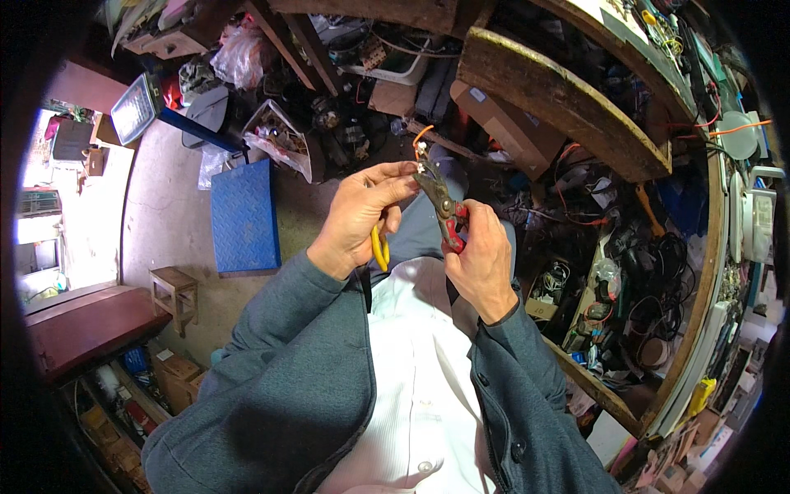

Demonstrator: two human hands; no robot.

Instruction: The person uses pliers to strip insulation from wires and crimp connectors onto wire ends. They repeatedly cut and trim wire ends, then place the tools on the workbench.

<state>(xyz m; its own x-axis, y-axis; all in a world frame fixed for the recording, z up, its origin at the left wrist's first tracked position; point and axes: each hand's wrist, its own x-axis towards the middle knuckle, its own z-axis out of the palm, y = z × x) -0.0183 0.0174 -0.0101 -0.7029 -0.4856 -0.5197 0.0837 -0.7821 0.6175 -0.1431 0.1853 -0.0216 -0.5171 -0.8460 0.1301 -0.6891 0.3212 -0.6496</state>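
Note:
My left hand (354, 216) is closed, thumb and fingertips pinching a small whitish piece (422, 150) with a short orange wire (419, 137) curling up from it. Yellow handles (379, 249) of another hand tool stick out below that palm; the rest of this tool is hidden. In my right hand (480, 262) is a pair of pliers (445, 204) with dark jaws and red grips. Their jaws point up and left, right at the fingertips of my left hand, touching or very close to the small piece. Whether they bite on it I cannot tell.
A blue platform scale (245, 216) stands on the floor at left, near a small wooden stool (174, 295). Thick wooden planks (559, 103) frame the upper right, above a cardboard box (512, 132). Tangled cables (658, 263) and scrap crowd the right side. An open bin (284, 140) holds debris.

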